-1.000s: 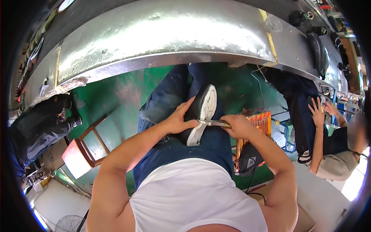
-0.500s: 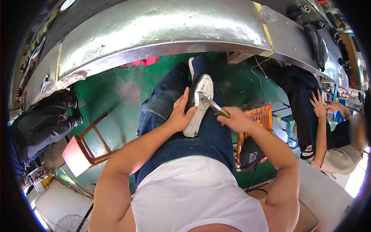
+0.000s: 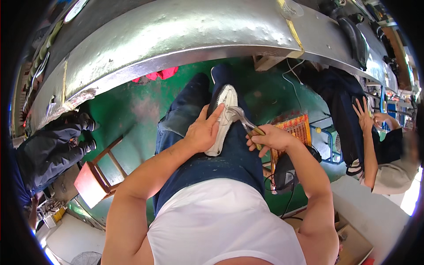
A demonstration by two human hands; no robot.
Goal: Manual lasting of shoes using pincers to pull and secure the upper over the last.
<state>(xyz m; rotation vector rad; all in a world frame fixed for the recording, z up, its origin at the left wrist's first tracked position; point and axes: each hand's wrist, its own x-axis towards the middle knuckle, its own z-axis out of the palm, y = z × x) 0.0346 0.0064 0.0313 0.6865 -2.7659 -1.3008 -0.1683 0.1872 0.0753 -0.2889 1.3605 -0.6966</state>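
A shoe upper on its last (image 3: 217, 143) lies bottom up along my thighs, its pale underside facing me and its dark side showing at the left. My left hand (image 3: 202, 133) grips it from the left, with one finger stretched over the pale underside. In my right hand (image 3: 274, 138) is a pair of lasting pincers (image 3: 246, 123), its olive-coloured handles a little apart. The metal head of the pincers meets the right edge of the underside near the middle. Whether the jaws pinch any material is too small to tell.
A dented metal-topped bench (image 3: 176, 31) runs across the front. A wooden stool (image 3: 93, 181) stands at the left and a woven-backed chair (image 3: 297, 128) at the right. People sit on both sides; a person's hand (image 3: 363, 115) shows at the right. Red cloth (image 3: 165, 73) lies beneath the bench.
My left hand has shifted up the shoe, a finger now across its underside. The pincers have turned, their handles have spread and my right-hand fingers have loosened. The whole view has shifted slightly.
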